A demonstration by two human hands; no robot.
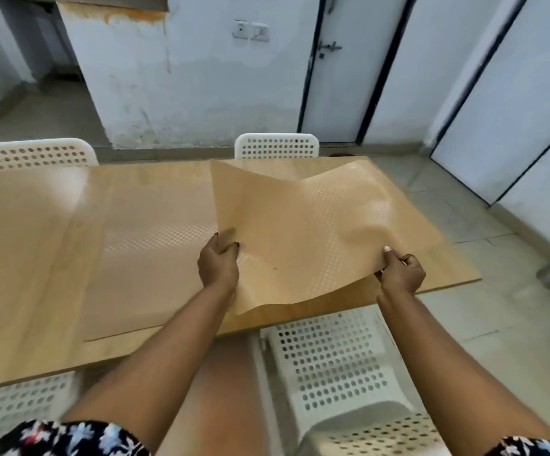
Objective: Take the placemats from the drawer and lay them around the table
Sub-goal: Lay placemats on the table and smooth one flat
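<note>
While a tan placemat (300, 232) is sagging above the table's (36, 258) near right corner, the left hand (218, 262) is pinching its left edge and the right hand (400, 274) is pinching its near right corner. Another mat (148, 258) is lying flat along the near edge, 1 chair (329, 363) just below.

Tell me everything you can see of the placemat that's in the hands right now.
The held placemat is a thin, flexible tan sheet with a fine embossed dot texture, glossy where light hits it. It is not flat: it billows and ripples over the right part of the table, its near edge lifted and hanging past the table's edge. The left hand pinches its left side, the right hand its near right corner. A small dark speck marks it near the left hand.
</note>
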